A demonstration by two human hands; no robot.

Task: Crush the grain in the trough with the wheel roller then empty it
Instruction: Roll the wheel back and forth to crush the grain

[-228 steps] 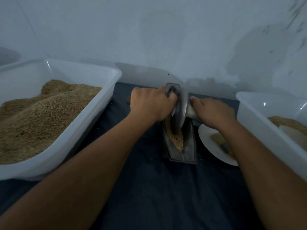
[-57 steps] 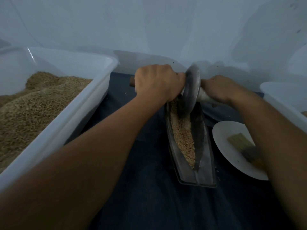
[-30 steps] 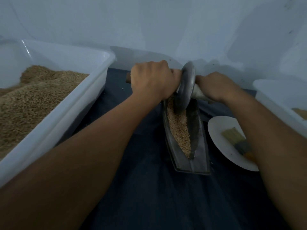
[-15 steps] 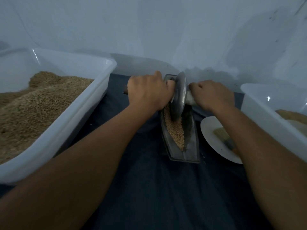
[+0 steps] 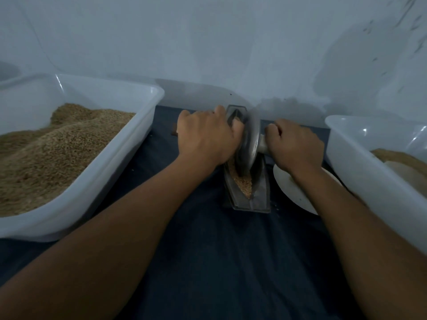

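Both hands on the wheel roller (image 5: 248, 144), disc standing on edge in the boat-shaped metal trough (image 5: 260, 199) at table centre. Left hand (image 5: 205, 139) clenched round the left handle, only its dark tip showing past the knuckles. Right hand (image 5: 293, 146) clenched round the pale right handle, just beside the disc. Grain (image 5: 243, 183) lies in the trough's near half, against the left wall; the far end looks mostly bare, but it's blurred. Trough sits on dark cloth (image 5: 208, 262). Left: white tub (image 5: 129, 158) heaped with grain. Right: second white tub (image 5: 360, 172), less full. White plate (image 5: 288, 188) between trough and right tub, partly under the right forearm.
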